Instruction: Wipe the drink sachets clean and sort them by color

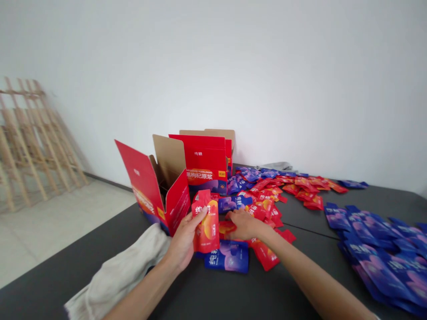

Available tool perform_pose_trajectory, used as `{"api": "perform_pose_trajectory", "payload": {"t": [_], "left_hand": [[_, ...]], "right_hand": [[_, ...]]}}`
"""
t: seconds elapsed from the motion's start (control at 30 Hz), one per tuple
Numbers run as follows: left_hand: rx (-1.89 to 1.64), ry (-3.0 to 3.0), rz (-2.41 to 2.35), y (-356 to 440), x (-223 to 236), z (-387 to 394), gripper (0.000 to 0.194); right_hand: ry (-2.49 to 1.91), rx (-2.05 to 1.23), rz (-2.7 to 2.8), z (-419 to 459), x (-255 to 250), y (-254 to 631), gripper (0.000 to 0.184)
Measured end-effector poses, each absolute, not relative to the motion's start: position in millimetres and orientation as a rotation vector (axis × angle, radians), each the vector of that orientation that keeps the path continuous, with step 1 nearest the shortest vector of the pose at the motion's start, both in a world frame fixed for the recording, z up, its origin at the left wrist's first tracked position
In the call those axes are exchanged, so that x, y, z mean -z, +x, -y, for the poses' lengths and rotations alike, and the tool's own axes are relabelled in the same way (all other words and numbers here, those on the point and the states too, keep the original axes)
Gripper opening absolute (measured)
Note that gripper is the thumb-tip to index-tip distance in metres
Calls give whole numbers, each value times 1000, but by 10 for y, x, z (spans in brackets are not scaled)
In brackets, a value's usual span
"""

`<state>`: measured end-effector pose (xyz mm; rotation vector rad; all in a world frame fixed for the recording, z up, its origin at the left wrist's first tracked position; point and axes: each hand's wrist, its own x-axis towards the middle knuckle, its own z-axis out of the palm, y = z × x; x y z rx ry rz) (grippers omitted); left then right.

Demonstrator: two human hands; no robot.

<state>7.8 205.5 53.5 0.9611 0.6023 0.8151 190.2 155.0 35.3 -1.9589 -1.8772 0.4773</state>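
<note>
My left hand [183, 242] grips a red pouch [207, 224] and holds it upright just in front of an open red cardboard box [156, 189]. My right hand [243, 224] lies palm down on a heap of red pouches [267, 206], its fingers closing on one of them; which one is hard to tell. A blue pouch [228, 258] lies flat on the dark table [233, 298] between my forearms.
A second open red box [207, 164] stands behind the first. More red and blue pouches [300, 184] are strewn toward the far wall. A row of blue pouches [380, 253] runs along the right. A beige cloth [123, 271] lies at the left; wooden frames [30, 146] lean on the wall.
</note>
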Motion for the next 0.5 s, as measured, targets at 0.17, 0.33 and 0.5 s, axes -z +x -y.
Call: {"api": "perform_pose_trajectory", "payload": {"t": [0.17,0.33,0.5], "left_hand": [[-800,948,-594,87,-520,-2047,33],[-792,896,-476,134,-486,-1947,38],[-819,933,-508,164,-399,-1820,45]], "right_hand": [[-1973,-536,1745,-1490,-447,2060,16],[-1523,-623,1412,-1237,-482,1855,32],[-1214,-766,1169,-1001,-291,1301,50]]}}
